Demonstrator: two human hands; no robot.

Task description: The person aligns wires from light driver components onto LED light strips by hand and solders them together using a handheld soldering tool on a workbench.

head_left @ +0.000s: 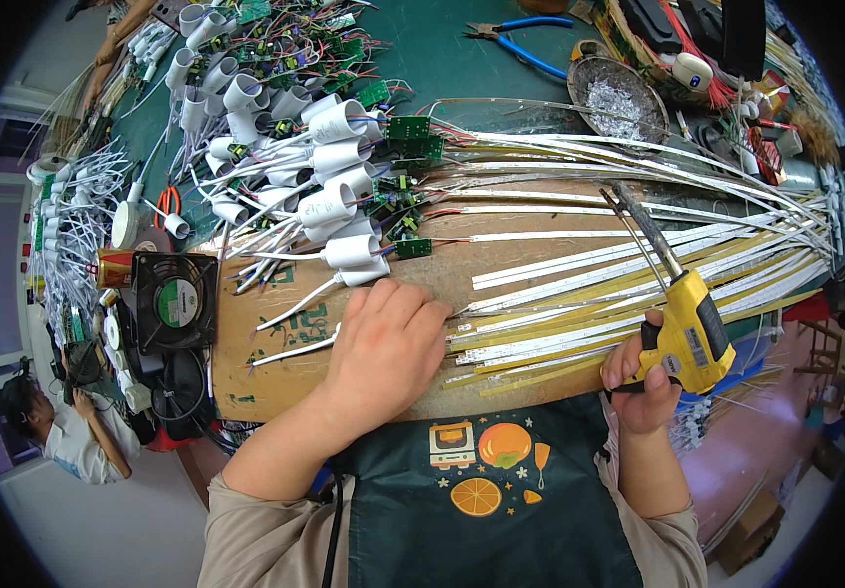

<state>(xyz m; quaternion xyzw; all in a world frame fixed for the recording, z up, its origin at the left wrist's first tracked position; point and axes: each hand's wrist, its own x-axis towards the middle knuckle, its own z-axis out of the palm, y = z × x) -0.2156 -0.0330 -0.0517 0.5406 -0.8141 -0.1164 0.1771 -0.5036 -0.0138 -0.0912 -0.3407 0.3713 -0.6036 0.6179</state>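
Observation:
My right hand (645,377) is closed around the grip of a yellow and black soldering gun (694,333), whose metal tip points up and away over the strips. My left hand (390,338) is curled, back upward, at the near end of a row of white plastic tubes (329,208). A white cord (290,353) runs in under that hand; whatever its fingers hold is hidden. Small green circuit boards (412,248) stick out of the tubes, with thin wires leading to long white LED strips (559,265). More white and yellowish strips lie just right of my left hand.
Brown cardboard (246,377) covers the near table. A black fan (175,302) stands at left. Farther back are blue-handled pliers (530,54), a dish of metal-like scraps (623,108) and orange-handled cutters (169,203). Another person (79,431) sits at far left.

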